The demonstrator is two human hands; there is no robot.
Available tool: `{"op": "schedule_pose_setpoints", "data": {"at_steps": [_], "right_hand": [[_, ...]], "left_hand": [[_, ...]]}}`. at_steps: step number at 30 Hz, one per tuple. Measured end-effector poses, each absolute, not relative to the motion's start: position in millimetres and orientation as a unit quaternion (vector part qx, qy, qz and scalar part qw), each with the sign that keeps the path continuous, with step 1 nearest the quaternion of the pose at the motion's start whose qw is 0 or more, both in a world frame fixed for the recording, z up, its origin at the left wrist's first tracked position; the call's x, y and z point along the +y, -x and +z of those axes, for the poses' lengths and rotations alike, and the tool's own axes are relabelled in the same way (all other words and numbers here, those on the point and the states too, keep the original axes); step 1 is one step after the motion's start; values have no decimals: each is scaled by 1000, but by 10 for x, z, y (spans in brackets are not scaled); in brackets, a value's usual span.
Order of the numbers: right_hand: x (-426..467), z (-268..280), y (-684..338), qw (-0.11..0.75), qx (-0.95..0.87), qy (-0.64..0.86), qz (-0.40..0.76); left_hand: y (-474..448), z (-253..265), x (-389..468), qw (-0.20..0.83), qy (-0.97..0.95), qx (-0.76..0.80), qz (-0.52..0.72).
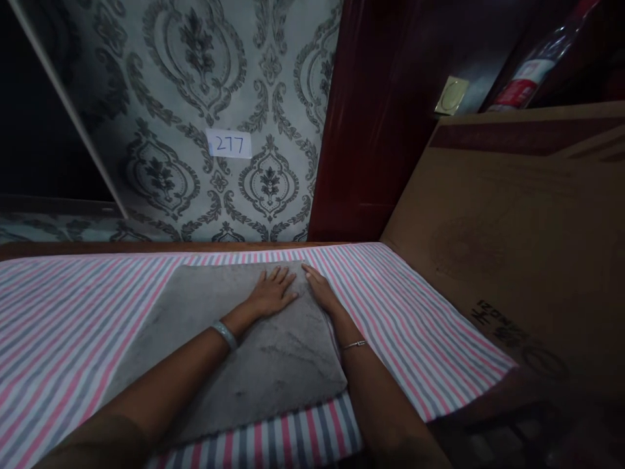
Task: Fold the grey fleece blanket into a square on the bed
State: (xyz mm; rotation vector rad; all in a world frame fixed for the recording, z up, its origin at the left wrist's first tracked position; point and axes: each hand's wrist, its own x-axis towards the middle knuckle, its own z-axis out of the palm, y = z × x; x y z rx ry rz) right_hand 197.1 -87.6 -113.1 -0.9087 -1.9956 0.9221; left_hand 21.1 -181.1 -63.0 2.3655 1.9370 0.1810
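Note:
A grey plush cloth [205, 352], folded into a flat rectangle, lies on a striped sheet [390, 293] in pink, grey and white. My left hand [273, 293] rests palm down on its upper right area, fingers spread. Along the cloth's right edge, near the far right corner, my right hand [319, 286] lies sideways with its fingers stretched out. It touches the edge without gripping it. Faint creases run across the fabric below my left hand. My left wrist wears a wide bangle, my right a thin one.
A large cardboard box [488, 208] stands along the right side, with a red-labelled bottle [525, 81] above it. Patterned wallpaper [195, 117] with a paper marked 277 [228, 143] rises behind. A dark screen [43, 130] is at the left, a dark red panel [361, 130] right of centre.

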Motion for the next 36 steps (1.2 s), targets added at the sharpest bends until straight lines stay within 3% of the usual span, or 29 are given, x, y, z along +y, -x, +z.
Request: {"op": "schedule_pose_setpoints", "data": {"at_steps": [17,26,28,36], "right_hand": [[-816,-1182,-1980,345,-808,357,319],[-794,-1252,-2007,391,-800,317,328],[-793,-1256,-2009,395,-799,314,327],[-820,-1255,-2029,388,-808,320,307]], "left_hand": [[-803,-648,-3217,165,-908,383,49],[-711,-382,-3817,267,-895,347,86],[-533,-363,-3832,234,-879,401,110],[699,-929,-3901,-80,-719,676,137]]}}
